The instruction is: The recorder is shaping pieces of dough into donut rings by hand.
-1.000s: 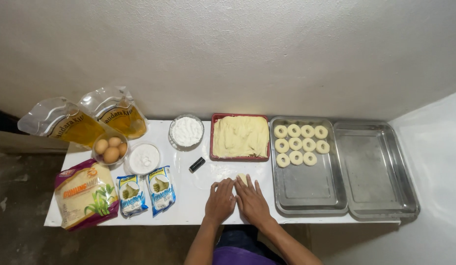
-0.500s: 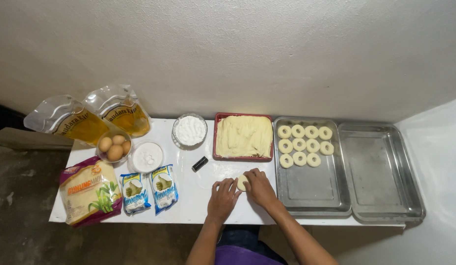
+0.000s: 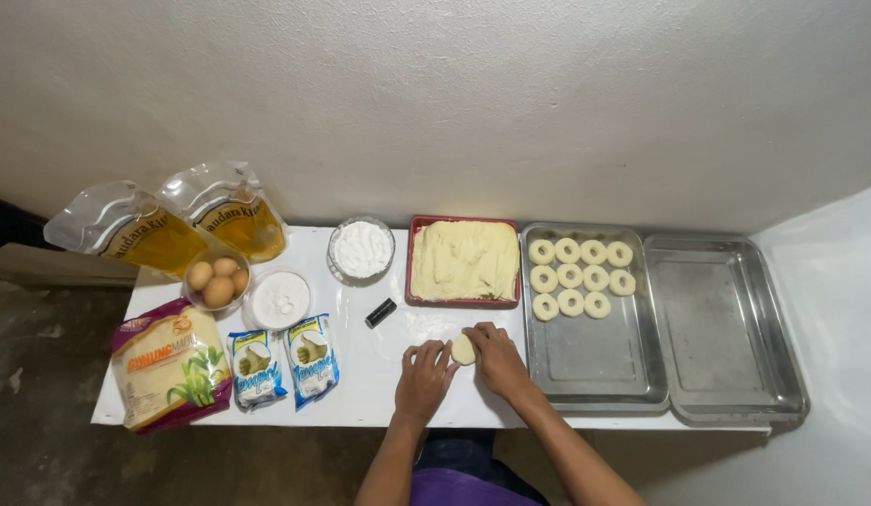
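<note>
Near the front edge of the white table (image 3: 379,384), the left hand (image 3: 422,378) and right hand (image 3: 496,356) pinch a pale dough piece (image 3: 464,349) between curled fingers, just beside the ring-laden steel tray (image 3: 585,361).

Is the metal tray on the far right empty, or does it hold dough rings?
Empty. The right metal tray shows only its bare bottom; all the dough rings lie in the neighbouring tray.

White rectangular table (image 3: 379,379), bearing two steel trays (image 3: 585,361), red dough tray (image 3: 464,302), bowls, oil pouches (image 3: 173,230), packets.
</note>
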